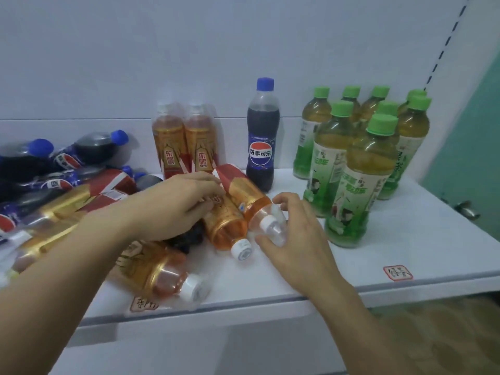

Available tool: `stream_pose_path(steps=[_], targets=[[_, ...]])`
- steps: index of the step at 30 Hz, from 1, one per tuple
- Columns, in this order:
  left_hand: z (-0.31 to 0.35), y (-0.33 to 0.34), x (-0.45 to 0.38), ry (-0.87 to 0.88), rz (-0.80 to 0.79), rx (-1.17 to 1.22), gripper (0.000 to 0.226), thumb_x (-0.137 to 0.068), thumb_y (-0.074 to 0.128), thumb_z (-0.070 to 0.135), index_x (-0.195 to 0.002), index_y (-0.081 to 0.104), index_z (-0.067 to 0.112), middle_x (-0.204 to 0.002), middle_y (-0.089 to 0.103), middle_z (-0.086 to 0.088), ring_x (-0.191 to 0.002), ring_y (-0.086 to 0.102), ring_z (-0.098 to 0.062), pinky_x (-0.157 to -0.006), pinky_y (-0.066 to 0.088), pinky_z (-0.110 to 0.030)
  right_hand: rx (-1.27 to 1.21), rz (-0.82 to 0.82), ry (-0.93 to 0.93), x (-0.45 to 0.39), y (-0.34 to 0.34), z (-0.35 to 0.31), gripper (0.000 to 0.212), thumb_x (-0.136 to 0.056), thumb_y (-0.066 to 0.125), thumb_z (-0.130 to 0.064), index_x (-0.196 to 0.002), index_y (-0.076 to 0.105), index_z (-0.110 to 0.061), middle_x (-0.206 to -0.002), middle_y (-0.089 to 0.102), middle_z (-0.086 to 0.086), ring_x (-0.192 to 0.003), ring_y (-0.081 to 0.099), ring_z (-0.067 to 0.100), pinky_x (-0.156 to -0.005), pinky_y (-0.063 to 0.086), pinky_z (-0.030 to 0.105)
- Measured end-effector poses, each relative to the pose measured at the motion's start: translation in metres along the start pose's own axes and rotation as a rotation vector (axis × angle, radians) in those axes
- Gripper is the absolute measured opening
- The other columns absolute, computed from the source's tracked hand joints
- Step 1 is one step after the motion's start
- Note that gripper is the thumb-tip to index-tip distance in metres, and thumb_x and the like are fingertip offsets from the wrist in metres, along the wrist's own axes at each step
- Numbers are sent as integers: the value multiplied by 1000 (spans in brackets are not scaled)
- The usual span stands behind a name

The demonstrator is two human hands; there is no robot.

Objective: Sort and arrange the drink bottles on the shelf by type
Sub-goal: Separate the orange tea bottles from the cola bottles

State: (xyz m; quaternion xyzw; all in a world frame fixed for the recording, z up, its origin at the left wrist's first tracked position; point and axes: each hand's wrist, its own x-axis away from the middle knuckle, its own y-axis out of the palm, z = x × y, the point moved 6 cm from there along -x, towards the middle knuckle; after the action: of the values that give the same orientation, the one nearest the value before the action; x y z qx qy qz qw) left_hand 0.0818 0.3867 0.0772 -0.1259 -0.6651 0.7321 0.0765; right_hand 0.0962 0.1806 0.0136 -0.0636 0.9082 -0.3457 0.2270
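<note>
Orange bottle (250,203) with white cap lay on shelf (392,247); right hand (295,234) gripped its neck, left hand (176,207) pressed its label, fingers loosely bent.

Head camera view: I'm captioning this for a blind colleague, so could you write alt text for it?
Two hands reach over a white shelf: the left hand rests on toppled orange drink bottles, the right hand curls round one bottle's neck. Behind stand two orange bottles, one cola bottle and grouped green tea bottles; more lie piled at left.
</note>
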Motion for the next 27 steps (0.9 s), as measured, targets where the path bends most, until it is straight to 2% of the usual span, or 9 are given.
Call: stream_pose_path(steps=[5,8,11,14,16,21,24,25,27], targets=[[-18,3,-3,7,-19,3,56,-96,51,11,-147,45,33,-152,42,14,-138,42,-7,-109,27,-17,214,-94,-89,-29,23,-21,73,-86,71,-32,-146,31,-41,-138,42,-2,-117,57,29,-94,52,44],[-19,8,1,17,48,76,56,-94,50,11,-146,46,30,-151,44,11,-138,43,-9,-116,31,-24,270,-178,-108,-42,30,-24,76,-85,70,-29,-147,30,-47,-136,44,2,-113,60,33,-95,52,43],[-21,12,4,24,82,114,57,-94,48,11,-148,45,28,-152,42,10,-139,40,-9,-119,33,-29,258,-166,-95,-44,31,-24,74,-86,69,-37,-148,32,-51,-137,46,0,-115,60,30,-96,51,38],[-22,13,5,39,85,97,53,-98,47,15,-149,43,27,-154,40,11,-139,40,-8,-113,30,-21,249,-122,-87,-39,25,-27,73,-80,65,-42,-147,39,-49,-134,53,-3,-115,61,23,-97,52,39],[-20,11,4,50,85,65,52,-99,47,20,-150,41,28,-154,41,10,-138,42,-9,-112,33,-22,288,-101,-94,-37,12,-32,72,-74,65,-40,-143,44,-45,-132,59,-6,-116,61,20,-97,52,41],[-2,-4,-20,39,35,16,75,-93,60,23,-158,23,28,-159,37,7,-142,40,-16,-112,38,-32,452,-182,-123,-41,-35,-57,65,-72,77,-37,-133,54,-40,-115,63,-11,-102,61,16,-87,53,33],[16,-6,-43,89,-33,196,74,-88,72,35,-152,34,30,-146,52,8,-123,56,-14,-96,45,-23,512,-265,-144,-50,-55,-75,62,-70,80,-40,-129,61,-39,-104,56,-13,-94,56,11,-79,47,27],[20,-4,-50,101,-79,221,70,-86,75,37,-147,42,30,-136,58,8,-117,60,-13,-91,47,-23,517,-281,-140,-54,-60,-80,61,-68,82,-43,-125,62,-38,-102,58,-14,-93,57,11,-77,48,28],[22,2,-63,103,-154,231,60,-80,80,37,-133,53,29,-124,65,10,-113,63,-16,-95,52,-32,523,-295,-125,-62,-68,-91,61,-63,86,-48,-117,60,-36,-100,62,-12,-91,60,13,-74,53,33]])
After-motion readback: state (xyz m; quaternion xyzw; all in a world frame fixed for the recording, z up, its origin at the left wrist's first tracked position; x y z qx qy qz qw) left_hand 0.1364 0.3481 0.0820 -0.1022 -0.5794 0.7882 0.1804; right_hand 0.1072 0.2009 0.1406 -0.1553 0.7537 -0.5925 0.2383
